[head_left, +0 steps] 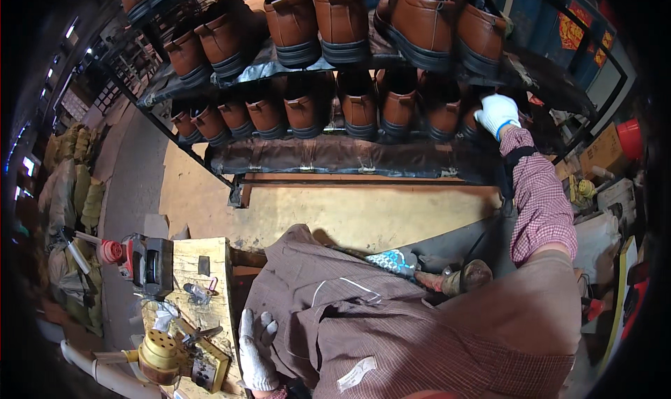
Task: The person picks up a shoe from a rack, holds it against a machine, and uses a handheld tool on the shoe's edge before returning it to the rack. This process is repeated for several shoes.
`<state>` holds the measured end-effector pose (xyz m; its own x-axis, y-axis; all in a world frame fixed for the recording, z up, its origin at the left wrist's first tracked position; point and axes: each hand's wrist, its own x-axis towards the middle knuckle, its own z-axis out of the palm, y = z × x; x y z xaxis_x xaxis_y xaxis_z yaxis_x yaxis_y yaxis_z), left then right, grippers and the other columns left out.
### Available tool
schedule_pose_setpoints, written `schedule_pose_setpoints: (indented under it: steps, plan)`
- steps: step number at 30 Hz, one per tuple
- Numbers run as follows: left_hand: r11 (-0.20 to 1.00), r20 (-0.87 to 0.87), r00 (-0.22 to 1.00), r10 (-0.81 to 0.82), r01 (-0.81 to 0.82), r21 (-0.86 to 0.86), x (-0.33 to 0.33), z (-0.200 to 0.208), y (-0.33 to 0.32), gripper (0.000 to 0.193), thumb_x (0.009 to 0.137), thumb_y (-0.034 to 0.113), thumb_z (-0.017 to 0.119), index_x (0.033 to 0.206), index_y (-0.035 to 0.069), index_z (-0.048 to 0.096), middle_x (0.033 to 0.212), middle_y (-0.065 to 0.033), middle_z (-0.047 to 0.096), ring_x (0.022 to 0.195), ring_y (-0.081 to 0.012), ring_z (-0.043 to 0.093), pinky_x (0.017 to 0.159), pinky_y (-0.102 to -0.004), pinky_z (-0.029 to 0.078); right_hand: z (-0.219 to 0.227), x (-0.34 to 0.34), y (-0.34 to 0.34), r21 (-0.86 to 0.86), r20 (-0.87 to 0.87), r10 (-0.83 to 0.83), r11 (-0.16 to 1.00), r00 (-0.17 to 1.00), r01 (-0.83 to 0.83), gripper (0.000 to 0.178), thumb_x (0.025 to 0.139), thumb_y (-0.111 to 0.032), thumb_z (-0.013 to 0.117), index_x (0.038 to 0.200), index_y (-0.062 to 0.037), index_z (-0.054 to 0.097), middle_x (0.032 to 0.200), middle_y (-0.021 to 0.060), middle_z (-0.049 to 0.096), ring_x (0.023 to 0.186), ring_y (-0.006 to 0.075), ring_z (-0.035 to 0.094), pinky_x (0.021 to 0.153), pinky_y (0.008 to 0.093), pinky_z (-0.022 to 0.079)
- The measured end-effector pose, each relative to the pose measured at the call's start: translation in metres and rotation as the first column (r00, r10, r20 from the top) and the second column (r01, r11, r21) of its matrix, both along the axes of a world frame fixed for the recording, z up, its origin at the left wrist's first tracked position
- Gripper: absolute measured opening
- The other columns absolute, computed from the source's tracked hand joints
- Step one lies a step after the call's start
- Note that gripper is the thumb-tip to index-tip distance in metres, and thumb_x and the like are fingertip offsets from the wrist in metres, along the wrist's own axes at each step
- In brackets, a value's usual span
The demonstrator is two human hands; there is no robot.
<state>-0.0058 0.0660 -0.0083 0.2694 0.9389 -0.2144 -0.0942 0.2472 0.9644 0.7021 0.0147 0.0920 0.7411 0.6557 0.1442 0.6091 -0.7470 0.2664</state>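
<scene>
My right hand [496,113], in a white glove, reaches out to the far right end of the middle shelf of a black metal rack [335,154]. It rests on a brown shoe [478,117] there; the fingers curl over it, and the grip itself is hidden. My left hand [257,350], also gloved in white, lies with spread fingers on my brown checked apron [363,315] at my lap, holding nothing. Rows of brown leather boots [342,15] fill the rack's shelves.
A wooden workbench [199,273] at lower left carries a black and red tool [150,259], a brass perforated device [161,353] and small metal parts. Sacks [70,182] pile at the far left. A plywood floor sheet [335,214] lies under the rack. Cartons and a red bucket [630,137] stand at right.
</scene>
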Motion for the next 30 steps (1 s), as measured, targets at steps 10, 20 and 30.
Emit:
schedule_pose_setpoints:
  steps: [10,20,30]
  plan:
    - [0.999,0.124,0.992,0.038,-0.039,0.004,0.004,-0.005,-0.017,0.085,0.113,0.065,0.045,0.168,0.001,0.037,0.159,-0.0210,0.052,0.135,-0.0305,0.059,0.116,-0.0451,0.050,0.017,-0.076,0.072,0.019,-0.286,0.073,0.997,0.955,-0.071,0.051,0.096,-0.044,0.072,0.127,-0.0043,0.079,0.129,0.0213,0.077,0.122,0.0393,0.072,0.106,0.0466,0.056]
    - [0.967,0.163,0.957,0.238,-0.219,-0.129,-0.011,-0.012,-0.050,0.095,0.108,0.067,0.054,0.171,0.000,0.030,0.157,-0.0223,0.055,0.136,-0.0300,0.059,0.120,-0.0481,0.045,0.151,-0.318,0.115,0.128,-0.853,0.394,0.794,0.341,-0.595,0.044,0.089,-0.041,0.086,0.095,0.0021,0.077,0.073,0.0082,0.072,0.052,0.0157,0.069,0.046,0.0297,0.055]
    - [0.699,0.838,0.143,0.527,-0.634,-0.331,-0.041,-0.114,-0.121,0.070,0.114,0.060,0.041,0.158,0.006,0.049,0.152,-0.0161,0.060,0.137,-0.0290,0.061,0.114,-0.0477,0.053,0.065,-0.555,0.102,0.498,-0.376,0.509,-0.594,-0.774,-0.632,0.031,0.087,-0.035,0.084,0.100,-0.0082,0.077,0.074,0.0098,0.069,0.052,0.0289,0.065,0.048,0.0405,0.052]
